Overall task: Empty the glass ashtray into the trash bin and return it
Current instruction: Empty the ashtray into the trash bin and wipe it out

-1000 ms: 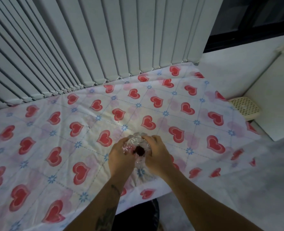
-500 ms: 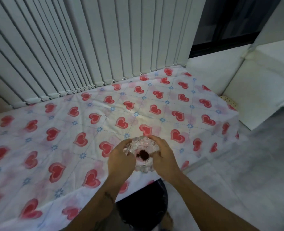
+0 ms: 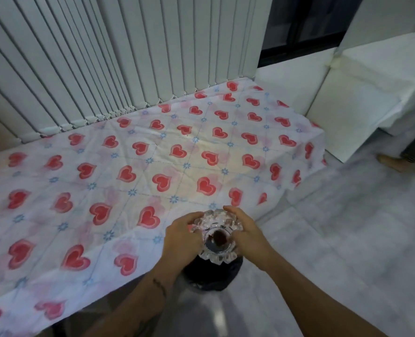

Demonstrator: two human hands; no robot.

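A cut-glass ashtray point(image 3: 216, 237) with a dark brown clump in its bowl is held level in the air between both hands. My left hand point(image 3: 180, 240) grips its left rim and my right hand point(image 3: 246, 233) grips its right rim. Directly beneath it on the floor stands a dark trash bin point(image 3: 211, 276), mostly hidden by the ashtray and my wrists. The ashtray now hangs just off the near edge of the table with the heart-patterned cloth point(image 3: 128, 181).
White vertical blinds point(image 3: 118, 57) run along the table's far side. A white block-shaped piece of furniture point(image 3: 362, 93) stands at the right, with another person's bare foot point(image 3: 393, 162) beside it. Grey marbled floor point(image 3: 347, 239) spreads to the right.
Both hands have carried the ashtray off the tablecloth toward me and to the right, over the dark bin. The view has pulled back, showing more floor.
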